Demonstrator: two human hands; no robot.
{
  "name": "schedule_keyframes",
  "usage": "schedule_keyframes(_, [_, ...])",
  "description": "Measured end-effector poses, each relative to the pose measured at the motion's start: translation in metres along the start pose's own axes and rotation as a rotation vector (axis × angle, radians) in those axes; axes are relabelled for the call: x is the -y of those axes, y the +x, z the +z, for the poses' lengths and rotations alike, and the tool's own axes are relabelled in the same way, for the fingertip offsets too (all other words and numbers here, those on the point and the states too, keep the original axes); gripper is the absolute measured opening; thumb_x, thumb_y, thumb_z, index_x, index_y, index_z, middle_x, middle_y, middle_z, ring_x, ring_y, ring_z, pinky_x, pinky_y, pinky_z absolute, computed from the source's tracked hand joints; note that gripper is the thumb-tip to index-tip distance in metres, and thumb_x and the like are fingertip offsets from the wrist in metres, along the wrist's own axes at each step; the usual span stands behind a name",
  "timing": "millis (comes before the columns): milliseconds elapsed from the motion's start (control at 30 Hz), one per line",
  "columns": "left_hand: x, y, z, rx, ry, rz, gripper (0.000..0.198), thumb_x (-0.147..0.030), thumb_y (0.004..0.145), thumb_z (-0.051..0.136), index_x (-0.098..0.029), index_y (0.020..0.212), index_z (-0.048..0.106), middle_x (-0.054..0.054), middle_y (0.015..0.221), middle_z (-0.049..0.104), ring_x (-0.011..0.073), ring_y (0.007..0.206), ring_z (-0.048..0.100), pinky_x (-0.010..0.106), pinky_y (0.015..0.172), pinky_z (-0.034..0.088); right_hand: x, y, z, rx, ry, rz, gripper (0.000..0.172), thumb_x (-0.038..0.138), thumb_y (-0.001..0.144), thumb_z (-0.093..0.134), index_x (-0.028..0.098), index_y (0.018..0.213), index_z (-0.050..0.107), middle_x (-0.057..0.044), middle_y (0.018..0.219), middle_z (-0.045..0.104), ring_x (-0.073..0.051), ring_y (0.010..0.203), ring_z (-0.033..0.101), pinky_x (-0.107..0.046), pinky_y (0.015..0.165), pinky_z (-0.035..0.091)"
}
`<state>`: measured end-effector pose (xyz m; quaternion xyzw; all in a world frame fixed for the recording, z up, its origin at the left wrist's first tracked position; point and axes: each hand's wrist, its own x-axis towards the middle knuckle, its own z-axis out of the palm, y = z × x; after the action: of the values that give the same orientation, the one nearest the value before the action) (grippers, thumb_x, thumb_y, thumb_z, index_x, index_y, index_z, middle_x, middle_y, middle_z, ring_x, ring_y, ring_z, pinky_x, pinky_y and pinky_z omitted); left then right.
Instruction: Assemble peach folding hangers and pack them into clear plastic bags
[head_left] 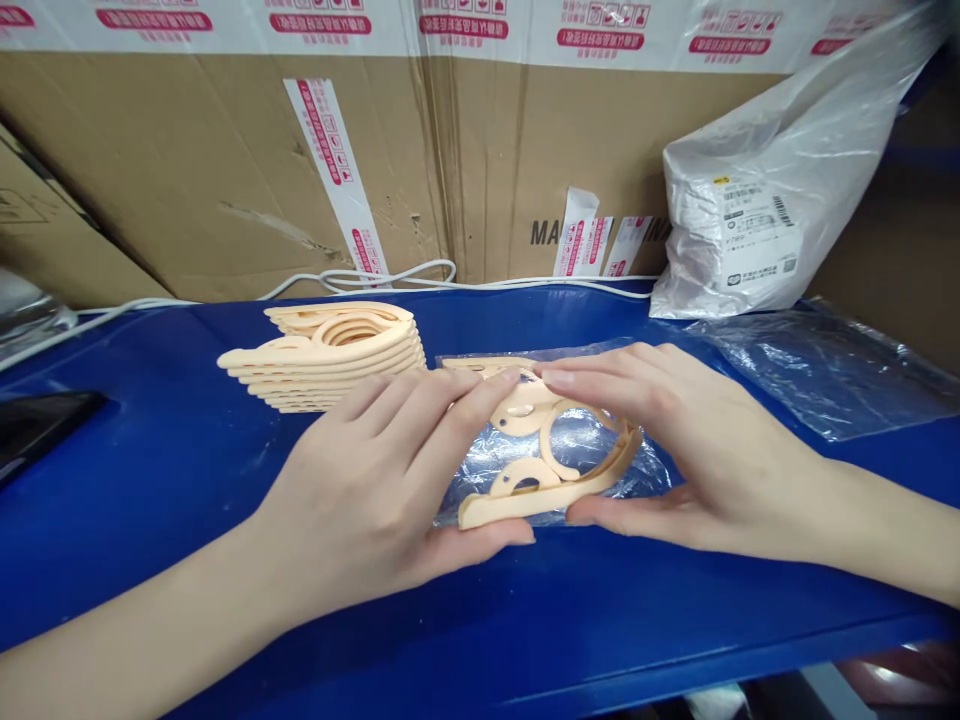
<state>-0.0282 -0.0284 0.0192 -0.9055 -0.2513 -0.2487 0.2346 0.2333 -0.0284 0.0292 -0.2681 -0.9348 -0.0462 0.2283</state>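
1 glossy blue tabletop before brown cardboard with white-and-red tape across the top

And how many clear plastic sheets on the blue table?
2 visible: the near sheet around the cream piece between left hand and right hand; the right-side sheet by the white bag. More may be hidden in layers.

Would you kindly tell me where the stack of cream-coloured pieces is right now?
In the head view, the stack stands left of centre on the blue surface, just beyond the left hand.
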Motion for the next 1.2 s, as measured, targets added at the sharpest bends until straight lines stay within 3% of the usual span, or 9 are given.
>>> schedule_keyframes(133, [-0.003, 0.001, 0.002, -0.010, -0.002, -0.006, 0.072, -0.060, 0.094, 0.052, 0.000, 0.133, 0.046, 0.020, 0.116, 0.065, 0.0310, 0.105, 0.063, 0.041, 0.087, 0.051, 0.001, 0.001, 0.000, 0.008, -0.105, -0.047, 0.067, 0.049, 0.089, 0.061, 0.024, 0.145, 0.034, -0.013, 0.141, 0.056, -0.031, 0.117, 0.058, -0.044, 0.088, 0.044])
schedule_keyframes(267, [0.003, 0.000, 0.002, -0.004, -0.068, -0.086, 0.078, -0.056, 0.095, 0.052, 0.002, 0.145, 0.032, 0.023, 0.134, 0.054, 0.0316, 0.124, 0.053, 0.043, 0.103, 0.046, -0.013, 0.002, -0.012, -0.038, -0.173, 0.036, 0.069, 0.049, 0.085, 0.063, 0.023, 0.144, 0.037, -0.012, 0.128, 0.063, -0.031, 0.108, 0.060, -0.045, 0.083, 0.046])
schedule_keyframes(333, [0.007, -0.001, 0.001, -0.009, -0.081, -0.095, 0.066, -0.041, 0.097, 0.055, 0.000, 0.145, 0.033, 0.023, 0.139, 0.049, 0.0317, 0.130, 0.048, 0.045, 0.110, 0.042, -0.027, 0.002, -0.023, -0.067, -0.196, 0.108, 0.075, 0.047, 0.081, 0.066, 0.019, 0.144, 0.037, -0.015, 0.129, 0.061, -0.034, 0.112, 0.058, -0.048, 0.087, 0.047])
schedule_keyframes(433, [0.010, -0.002, 0.003, 0.062, -0.085, -0.052, 0.035, -0.021, 0.098, 0.053, -0.012, 0.132, 0.052, 0.015, 0.135, 0.056, 0.0308, 0.130, 0.049, 0.050, 0.109, 0.043, -0.053, -0.002, -0.040, -0.058, -0.225, 0.229, 0.074, 0.040, 0.082, 0.067, 0.015, 0.144, 0.038, -0.019, 0.139, 0.052, -0.034, 0.124, 0.052, -0.048, 0.101, 0.042])
schedule_keyframes(567, [0.009, -0.004, 0.011, 0.190, -0.193, -0.009, 0.016, -0.019, 0.098, 0.050, -0.017, 0.102, 0.065, 0.011, 0.128, 0.062, 0.0311, 0.129, 0.050, 0.052, 0.103, 0.048, -0.084, -0.014, -0.056, 0.175, -0.188, 0.369, 0.067, 0.043, 0.079, 0.069, 0.022, 0.138, 0.047, -0.014, 0.129, 0.062, -0.032, 0.113, 0.060, -0.047, 0.091, 0.049])
schedule_keyframes(667, [0.008, -0.006, 0.017, 0.233, -0.231, -0.006, 0.020, -0.021, 0.099, 0.048, -0.015, 0.103, 0.066, 0.013, 0.129, 0.061, 0.0314, 0.129, 0.051, 0.052, 0.102, 0.049, -0.097, -0.027, -0.065, 0.314, -0.104, 0.416, 0.063, 0.047, 0.072, 0.073, 0.025, 0.129, 0.058, -0.012, 0.119, 0.067, -0.031, 0.103, 0.064, -0.045, 0.079, 0.054])
schedule_keyframes(767, [0.008, -0.007, 0.018, 0.263, -0.225, -0.008, 0.024, -0.023, 0.100, 0.046, -0.013, 0.109, 0.066, 0.015, 0.129, 0.061, 0.0318, 0.129, 0.051, 0.053, 0.102, 0.050, -0.097, -0.037, -0.071, 0.392, 0.009, 0.529, 0.060, 0.041, 0.069, 0.076, 0.029, 0.126, 0.062, -0.009, 0.114, 0.070, -0.028, 0.101, 0.066, -0.039, 0.073, 0.055])
schedule_keyframes(867, [0.009, -0.008, 0.018, 0.293, -0.208, -0.008, 0.029, -0.024, 0.102, 0.043, -0.012, 0.119, 0.063, 0.016, 0.131, 0.060, 0.0322, 0.130, 0.050, 0.054, 0.103, 0.049, -0.089, -0.040, -0.070, 0.448, 0.151, 0.586, 0.059, 0.036, 0.074, 0.074, 0.030, 0.131, 0.059, -0.008, 0.125, 0.065, -0.024, 0.106, 0.066, -0.030, 0.071, 0.055])
schedule_keyframes(1200, [0.011, -0.010, 0.018, 0.351, -0.216, 0.007, 0.038, -0.026, 0.103, 0.037, -0.011, 0.133, 0.056, 0.016, 0.137, 0.056, 0.0297, 0.131, 0.049, 0.051, 0.106, 0.048, -0.075, -0.029, -0.058, 0.470, 0.279, 0.420, 0.065, 0.029, 0.082, 0.072, 0.037, 0.142, 0.047, -0.006, 0.138, 0.057, -0.021, 0.114, 0.064, -0.023, 0.083, 0.056])
